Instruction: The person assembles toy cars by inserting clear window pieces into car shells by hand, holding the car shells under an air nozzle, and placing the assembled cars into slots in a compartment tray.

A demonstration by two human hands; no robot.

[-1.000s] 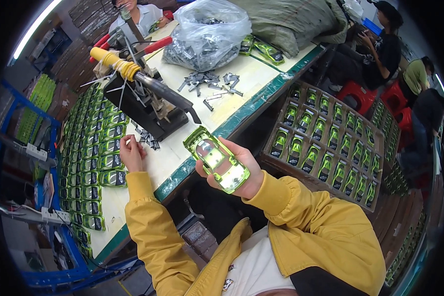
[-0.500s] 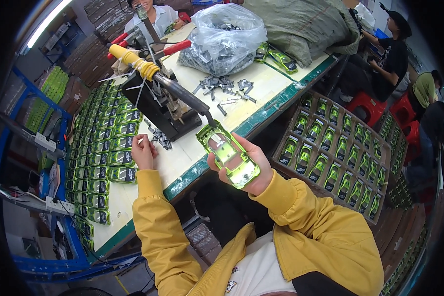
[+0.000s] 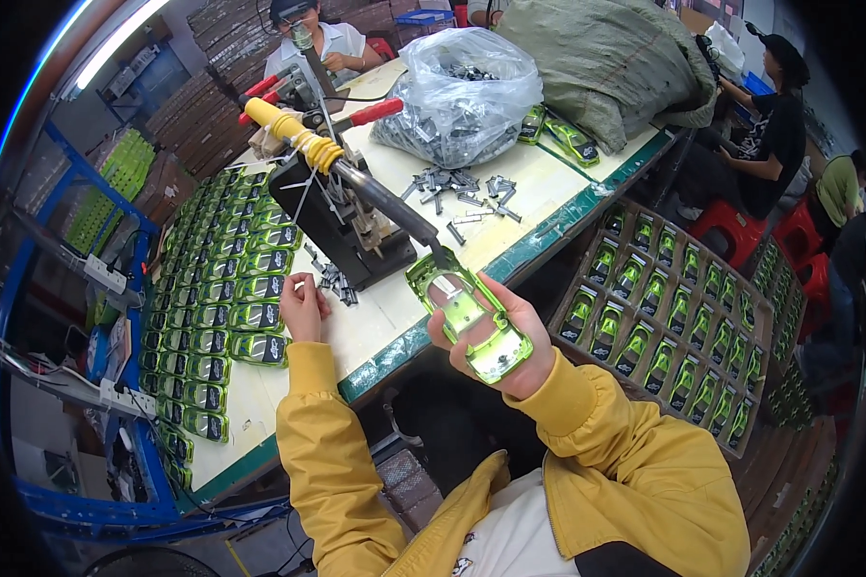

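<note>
Our right hand [image 3: 529, 348] clamped a green toy-car shell [image 3: 471, 317]; our left hand [image 3: 302, 310] curled near grey pins [image 3: 339, 284], its fingers' closure unclear.

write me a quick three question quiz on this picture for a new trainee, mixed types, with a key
1. Which of the wearer's hands holds the green car shell?
2. True or false: the clear plastic bag stands left of the black hand press in the picture.
3. Pick one. The wrapping on the long handle that slants down toward the shell is: A) yellow B) blue C) white

Key: 1. The right hand. 2. False; it stands to the right. 3. A
</note>
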